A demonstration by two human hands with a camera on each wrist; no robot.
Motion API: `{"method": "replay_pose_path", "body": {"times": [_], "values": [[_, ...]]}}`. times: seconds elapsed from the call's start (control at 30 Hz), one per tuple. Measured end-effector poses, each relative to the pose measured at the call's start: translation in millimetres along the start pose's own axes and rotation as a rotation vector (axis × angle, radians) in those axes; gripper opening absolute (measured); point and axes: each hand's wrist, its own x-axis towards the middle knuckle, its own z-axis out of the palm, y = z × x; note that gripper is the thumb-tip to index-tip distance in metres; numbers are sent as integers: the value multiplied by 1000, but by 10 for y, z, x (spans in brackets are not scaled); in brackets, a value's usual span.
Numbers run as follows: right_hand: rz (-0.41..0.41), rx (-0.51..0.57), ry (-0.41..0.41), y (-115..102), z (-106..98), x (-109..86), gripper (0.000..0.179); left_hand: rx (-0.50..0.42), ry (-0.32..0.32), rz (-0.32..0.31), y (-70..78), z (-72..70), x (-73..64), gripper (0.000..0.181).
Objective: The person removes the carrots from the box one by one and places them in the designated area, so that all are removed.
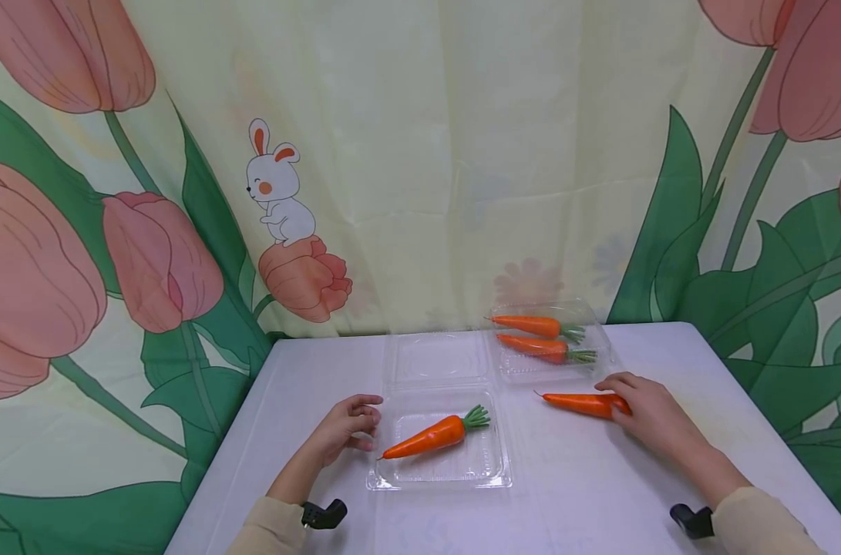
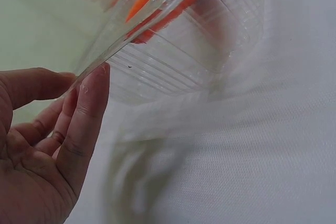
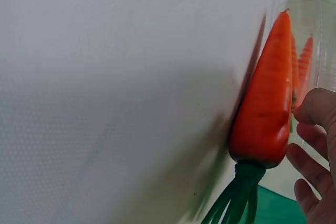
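At the left edge of an open clear plastic container [image 1: 499, 472], my left hand [image 1: 347, 428] pinches the rim between thumb and fingers, as the left wrist view shows. A carrot [image 1: 427, 438] with short green stalks lies slantwise in that container, stalks toward the right. To the right, my right hand [image 1: 645, 408] is over the thick end of another carrot [image 1: 576, 404] on the table. Its fingertips [image 3: 296, 153] are right at the carrot's side, not wrapped round it. In the head view the hand hides this carrot's green stalks [image 3: 241, 192].
Behind the right hand stands a second clear container [image 1: 517, 370] with two carrots [image 1: 531, 349] in it. The raised or folded-back lid [image 1: 437, 358] of the nearer container extends toward the back. A printed curtain [image 1: 420, 154] hangs behind the white table [image 1: 566, 493].
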Motion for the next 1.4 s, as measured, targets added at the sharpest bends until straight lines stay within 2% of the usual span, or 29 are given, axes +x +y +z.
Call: {"method": "replay_pose_path", "body": {"times": [0.4,0.67,0.83,1.07,1.4], "values": [[-35,10,37,-175,4,86,37,0,-3,-5,3,-4,29,48],[-57,46,37,-415,-19,142,36,2,0,-13,7,-9,26,48],[-123,75,80,-576,-37,182,34,4,-4,-13,14,-9,26,49],[-255,55,163,-764,4,247,34,-6,-8,-17,16,-11,22,48],[-273,61,141,-1078,57,314,31,1,-3,-11,7,-9,25,48]]}}
